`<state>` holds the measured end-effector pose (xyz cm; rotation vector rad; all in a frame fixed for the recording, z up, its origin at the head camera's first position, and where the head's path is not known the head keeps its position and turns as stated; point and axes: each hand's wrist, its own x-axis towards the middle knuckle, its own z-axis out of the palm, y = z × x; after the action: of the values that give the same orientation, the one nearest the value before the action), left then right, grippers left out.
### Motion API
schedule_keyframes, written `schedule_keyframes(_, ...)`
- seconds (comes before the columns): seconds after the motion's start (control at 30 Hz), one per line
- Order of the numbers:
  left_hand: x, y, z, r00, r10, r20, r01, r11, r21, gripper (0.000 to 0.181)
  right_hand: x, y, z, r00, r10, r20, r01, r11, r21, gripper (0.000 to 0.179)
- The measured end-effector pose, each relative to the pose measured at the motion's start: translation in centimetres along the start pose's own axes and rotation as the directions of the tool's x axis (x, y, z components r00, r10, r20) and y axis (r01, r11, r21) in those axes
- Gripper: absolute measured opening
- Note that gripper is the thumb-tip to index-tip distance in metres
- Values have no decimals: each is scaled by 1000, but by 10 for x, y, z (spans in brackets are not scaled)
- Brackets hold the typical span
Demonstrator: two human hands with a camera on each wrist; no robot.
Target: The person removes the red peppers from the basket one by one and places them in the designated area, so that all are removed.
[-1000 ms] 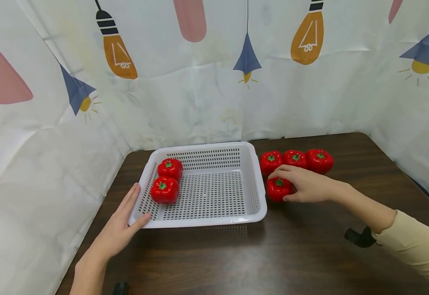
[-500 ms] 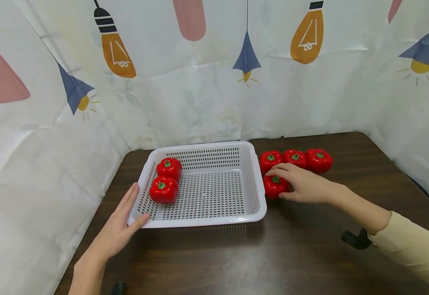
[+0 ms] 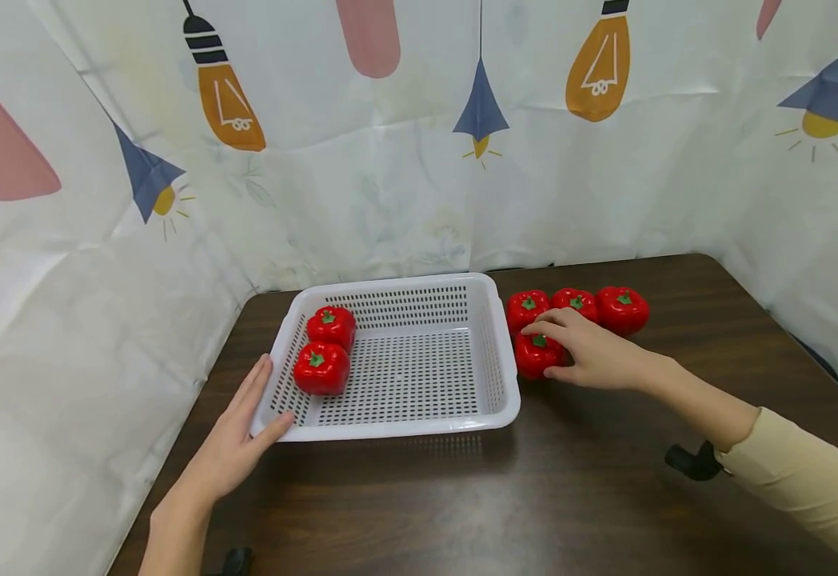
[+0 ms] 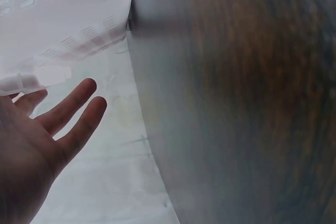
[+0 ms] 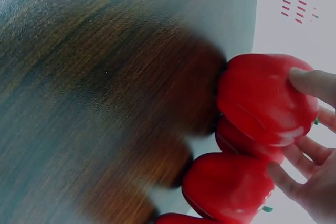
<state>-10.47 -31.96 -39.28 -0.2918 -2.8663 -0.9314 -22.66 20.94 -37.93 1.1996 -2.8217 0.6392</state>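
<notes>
A white perforated plastic basket stands on the table, holding two red bell peppers along its left side. On its left rim rests my left hand, fingers spread and fairly straight; the left wrist view shows its fingers beside the basket wall. Just right of the basket, my right hand grips a red bell pepper between thumb and fingers. In the right wrist view this pepper is close to the others; whether it touches the table is hard to tell.
Three more red bell peppers stand in a row behind my right hand, right of the basket. The dark wooden table runs back to a printed cloth backdrop. A black object is by the right forearm.
My right hand and the gripped pepper have shifted slightly left and toward the back, nearer the basket and the row. The left hand stays on the rim.
</notes>
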Motion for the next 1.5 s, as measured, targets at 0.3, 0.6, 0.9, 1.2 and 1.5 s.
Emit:
schedule_keyframes(0.3,-2,1,1,1000,2,-4,-2,1000,-24,92,1,-3,-2,1000,7,-16,-7,1000,2,70)
schedule_keyframes(0.6,-1,3,-1,1000,2,-4,-2,1000,-11,92,18,-19,-34,997,-61,-43,61,998,-8,60)
schedule_keyframes(0.9,-2,0,0,1000,26,-17,-26,999,-18,91,66,-51,-58,981,-190,-34,187,980,-60,53)
schedule_keyframes(1.2,-2,-1,1,1000,23,-20,-23,1000,-17,91,121,-86,-48,969,-212,128,219,975,-40,53)
schedule_keyframes(1.5,-3,-1,-1,1000,15,-12,-15,1000,-8,91,159,-124,-29,936,-272,226,285,958,-27,52)
